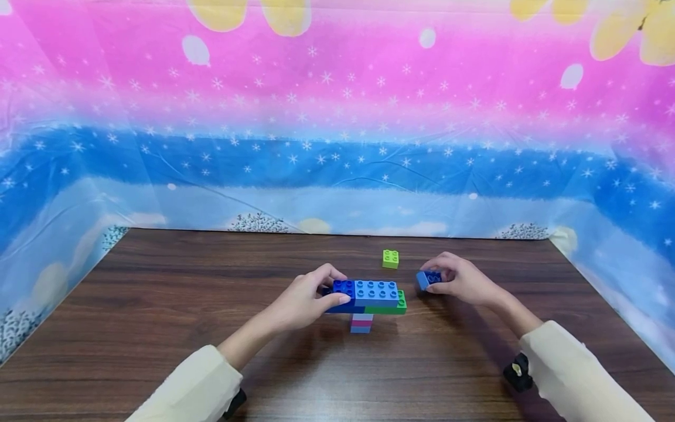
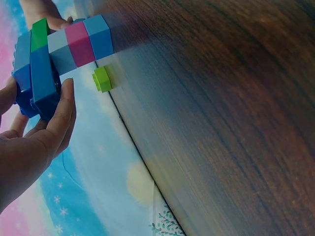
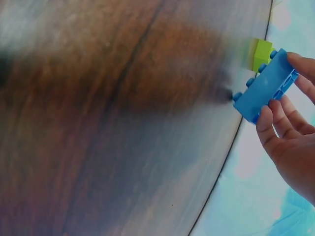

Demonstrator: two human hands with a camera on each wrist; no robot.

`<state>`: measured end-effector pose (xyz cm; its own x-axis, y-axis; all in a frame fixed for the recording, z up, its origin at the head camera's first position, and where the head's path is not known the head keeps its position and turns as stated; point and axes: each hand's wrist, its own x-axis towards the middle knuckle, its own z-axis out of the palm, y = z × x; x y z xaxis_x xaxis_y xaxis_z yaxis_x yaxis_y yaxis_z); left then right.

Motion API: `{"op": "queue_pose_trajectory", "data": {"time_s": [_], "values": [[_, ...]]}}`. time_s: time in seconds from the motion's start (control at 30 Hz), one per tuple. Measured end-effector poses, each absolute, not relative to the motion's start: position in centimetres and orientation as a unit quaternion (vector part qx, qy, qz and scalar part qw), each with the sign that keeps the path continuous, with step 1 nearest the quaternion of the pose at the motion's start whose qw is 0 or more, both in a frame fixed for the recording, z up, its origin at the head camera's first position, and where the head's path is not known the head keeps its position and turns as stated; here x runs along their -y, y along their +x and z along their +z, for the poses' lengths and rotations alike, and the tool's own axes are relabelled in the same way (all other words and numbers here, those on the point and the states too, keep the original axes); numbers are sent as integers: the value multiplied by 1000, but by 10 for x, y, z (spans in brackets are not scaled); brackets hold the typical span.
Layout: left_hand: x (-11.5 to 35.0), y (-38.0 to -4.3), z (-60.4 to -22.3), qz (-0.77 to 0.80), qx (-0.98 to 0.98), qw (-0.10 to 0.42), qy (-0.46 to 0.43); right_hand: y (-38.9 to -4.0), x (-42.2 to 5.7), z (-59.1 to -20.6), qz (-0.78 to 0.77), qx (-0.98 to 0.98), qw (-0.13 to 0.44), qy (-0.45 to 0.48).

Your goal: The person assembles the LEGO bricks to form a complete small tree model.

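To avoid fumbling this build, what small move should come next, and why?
I'd probably turn over the blue brick in the right hand: its hollow underside faces upward, while the block structure in the left hand has bare studs facing up.

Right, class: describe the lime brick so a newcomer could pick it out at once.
On the dark wooden table, find the stack of bricks gripped by the left hand. Beyond it, toward the table's far edge, sits a small lime brick with four studs. Unlike the blue brick in the right hand, it is yellow-green and no hand touches it.
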<state>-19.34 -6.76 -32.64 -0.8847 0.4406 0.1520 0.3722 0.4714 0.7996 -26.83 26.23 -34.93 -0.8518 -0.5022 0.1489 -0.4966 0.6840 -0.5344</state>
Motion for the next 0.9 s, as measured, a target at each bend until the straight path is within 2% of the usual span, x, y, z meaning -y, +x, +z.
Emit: {"op": "queue_pose_trajectory", "data": {"time_s": [0.6, 0.9], "values": [[69, -193, -326, 456, -855, 37, 242, -262, -277, -335, -397, -886, 79, -224], [69, -193, -326, 460, -853, 36, 246, -263, -283, -338, -393, -888, 74, -225]]}}
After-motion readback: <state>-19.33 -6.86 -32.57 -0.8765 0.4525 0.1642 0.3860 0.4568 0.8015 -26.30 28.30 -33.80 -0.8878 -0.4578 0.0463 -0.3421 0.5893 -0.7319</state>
